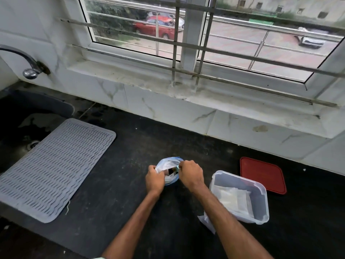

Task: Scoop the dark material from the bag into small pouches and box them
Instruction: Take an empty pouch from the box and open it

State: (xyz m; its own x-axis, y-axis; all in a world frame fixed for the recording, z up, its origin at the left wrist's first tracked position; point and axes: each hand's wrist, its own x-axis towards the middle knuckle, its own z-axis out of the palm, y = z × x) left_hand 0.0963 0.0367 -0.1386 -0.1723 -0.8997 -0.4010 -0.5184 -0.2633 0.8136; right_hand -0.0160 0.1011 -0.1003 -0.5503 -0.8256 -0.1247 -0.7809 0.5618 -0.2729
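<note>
On the black counter (115, 186), our left hand (154, 179) and right hand (190, 174) clench opposite edges of the plastic bag (165, 164), near a clear box (262, 189) holding pouches (233, 199).

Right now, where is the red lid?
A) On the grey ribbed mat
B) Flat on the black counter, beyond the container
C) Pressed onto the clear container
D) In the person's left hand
B: the red lid lies flat on the black counter, on the far side of the clear plastic container, which stands open.
</note>
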